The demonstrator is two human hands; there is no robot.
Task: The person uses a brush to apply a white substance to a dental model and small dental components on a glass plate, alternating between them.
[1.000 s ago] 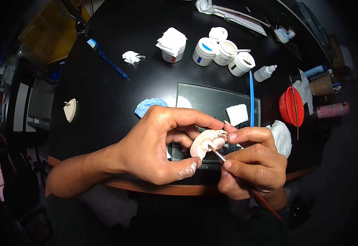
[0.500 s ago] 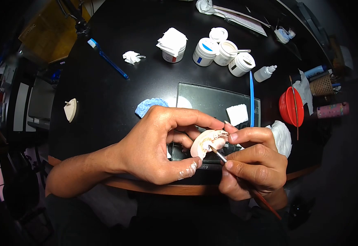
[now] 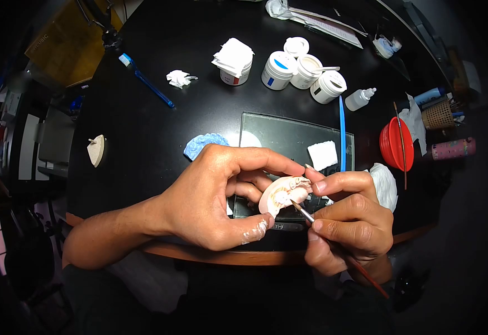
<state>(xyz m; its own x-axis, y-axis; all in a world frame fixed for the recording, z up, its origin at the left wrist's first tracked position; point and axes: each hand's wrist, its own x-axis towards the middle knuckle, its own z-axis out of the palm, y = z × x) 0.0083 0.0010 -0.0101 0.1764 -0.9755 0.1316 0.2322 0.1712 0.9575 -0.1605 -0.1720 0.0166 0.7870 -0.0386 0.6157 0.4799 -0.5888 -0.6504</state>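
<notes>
Currently, the person's left hand (image 3: 216, 201) grasps a pale pink-and-white, curved dental model (image 3: 272, 200), which is held above the near edge of a dark, rectangular glass plate (image 3: 297, 131). The forearm enters from the near left, and the wrist is nearly straight. The thumb, bearing white residue, lies at the model's near end; the index finger arches along the far side towards the right, and the other fingers curl behind the model.

The right hand (image 3: 355, 223) is bent inward from the right, its grip closed pen-fashion on a slender, reddish-brown brush with a metal ferrule (image 3: 304, 213). The handle slants to the near right; the tip is at the model's inner hollow. One fingertip sits at the model's right end; whether it presses there cannot be determined.

The glass plate rests on a black, glossy surface (image 3: 138, 131). A white, square pad (image 3: 323, 156) and a long, blue strip (image 3: 342, 134) lie at the plate's right side. A light-blue, arch-shaped impression (image 3: 204, 143) lies just beyond the left hand. To the right is a red, round bowl (image 3: 391, 148).
</notes>
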